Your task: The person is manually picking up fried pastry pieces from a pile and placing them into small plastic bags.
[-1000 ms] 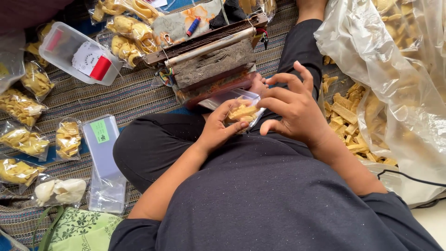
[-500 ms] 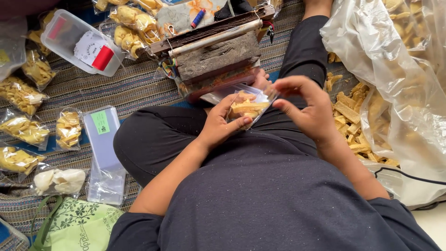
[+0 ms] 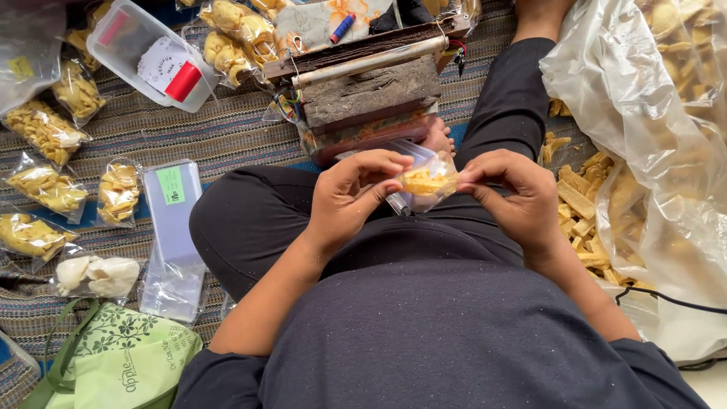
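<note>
Both my hands meet over my lap, just in front of the wooden sealing press [image 3: 371, 87], pinching one small clear bag of yellow chips [image 3: 424, 182] between them. My left hand [image 3: 350, 198] curls around the bag's near side, thumb and forefinger closed on its crinkled plastic; my right hand [image 3: 515, 198] grips the other edge with its fingertips drawn tight together. The bag is glossy and puckered, its chips thin, flat and pale gold. The press is rough, dark, weathered wood with a pale round bar across its top. To the left of the press, sealed chip packets [image 3: 45, 132] lie scattered on a striped woven mat [image 3: 227, 129], with a clear plastic box [image 3: 151, 53] and a flat stack of empty clear bags [image 3: 173, 235] nearer my knee. To the right of the press, a big, wrinkled clear sack [image 3: 644, 113] spills loose chip strips [image 3: 579, 208]. A green cloth bag with a leaf print [image 3: 113, 360] sits well below the press, by my left elbow. Compared with half a second ago, the bag has come up slightly and my hands have drawn it out sideways, right fingers now pinching rather than cupping.
</note>
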